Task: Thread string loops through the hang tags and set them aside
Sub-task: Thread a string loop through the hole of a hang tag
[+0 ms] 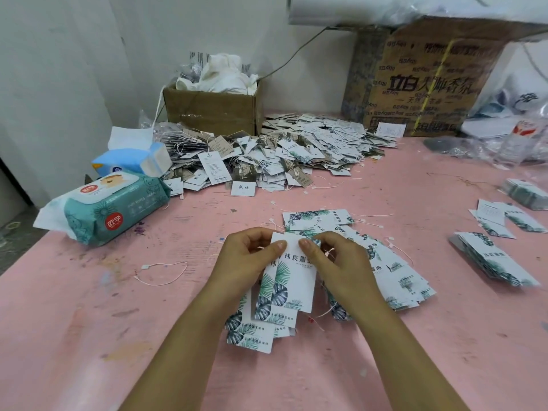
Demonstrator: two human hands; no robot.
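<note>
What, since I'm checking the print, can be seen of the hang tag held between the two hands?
The hang tag is a white rectangular card, seemingly paper, with black characters across its upper part and green and dark-blue leaves printed at its lower left. It stands lengthwise, slightly tilted, over the pink table. The left hand and right hand pinch its top corners with their thumbs. Similar tags lie fanned beneath it. Its hole is hidden.

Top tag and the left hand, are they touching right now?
Touching. In the head view the left hand pinches the top tag at its upper left corner, with the thumb flat on the tag's front.
</note>
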